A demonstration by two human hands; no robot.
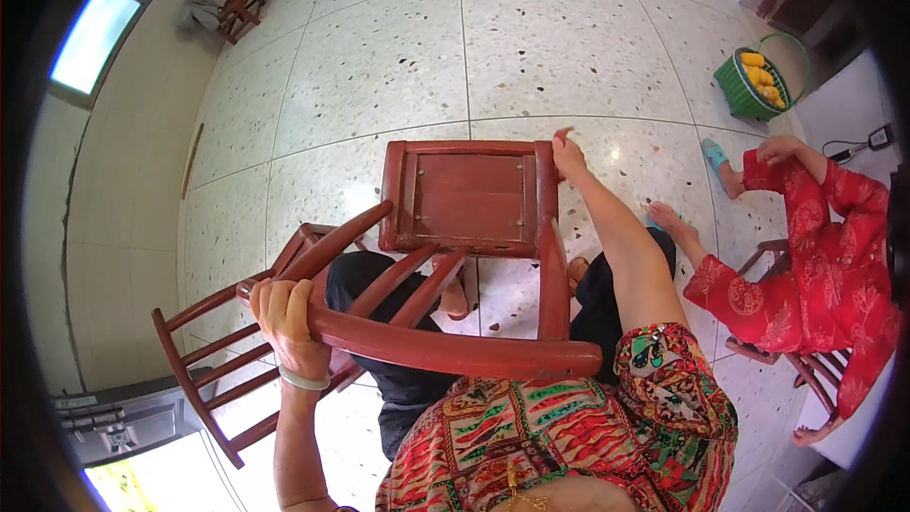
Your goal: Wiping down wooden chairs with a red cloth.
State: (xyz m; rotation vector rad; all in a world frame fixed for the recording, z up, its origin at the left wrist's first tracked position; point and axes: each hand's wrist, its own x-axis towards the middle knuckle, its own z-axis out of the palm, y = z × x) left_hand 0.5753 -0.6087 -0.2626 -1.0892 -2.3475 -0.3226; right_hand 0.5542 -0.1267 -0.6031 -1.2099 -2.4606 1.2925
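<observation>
A red-brown wooden chair [466, 188] is tilted in front of me, its backrest towards my body and its seat farther out. My left hand [288, 316], with a pale bangle at the wrist, grips the left end of the chair's top rail [455, 345]. At the far right corner of the seat, my right hand [569, 158] is closed around a small reddish item [564, 134], which pokes out past the fingers. Whether that item is cloth or part of the chair is unclear. My knees in dark trousers are partly hidden under the backrest.
A second slatted wooden chair [195, 387] stands at my left. On the right a person in red patterned clothes [803, 277] sits on a chair. Beyond them is a green woven basket [743, 89] holding yellow corn cobs [761, 78]. A small stool [242, 11] stands by the left wall.
</observation>
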